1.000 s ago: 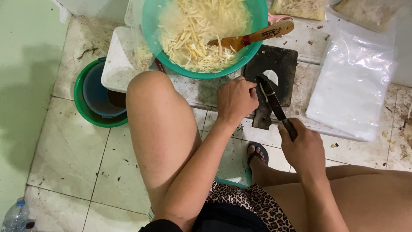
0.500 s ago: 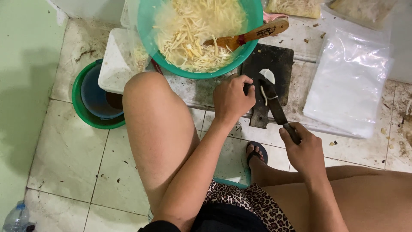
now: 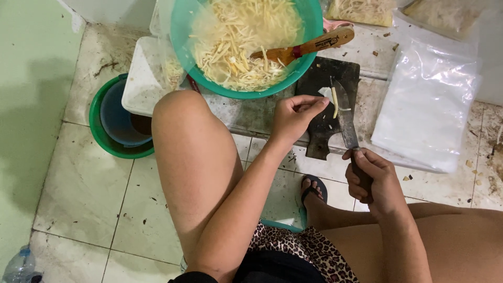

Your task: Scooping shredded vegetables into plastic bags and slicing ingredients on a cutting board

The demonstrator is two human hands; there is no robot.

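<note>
Landmark: we place everything relative to the dark cutting board [image 3: 320,112], which lies on the floor tiles.
Knife [image 3: 343,118]: blade flat over the board's right half, tip away from us, a pale strip stuck to it.
Right hand [image 3: 373,181]: grip clamped on the knife handle, just off the board's near right corner.
Left hand [image 3: 294,116]: at the board's left edge, fingertips pinched together near the blade; we cannot tell whether they hold a piece.
Bowl [image 3: 246,47]: green, just beyond and left of the board, full of pale shreds, with a wooden spoon [image 3: 304,47] resting in it.
Bag [image 3: 427,102]: clear plastic, right of the board.
Handling: we judge the knife stiff and sharp, to be held by the handle only; the shreds look light, limp and wet, likely slippery, best pinched gently.
</note>
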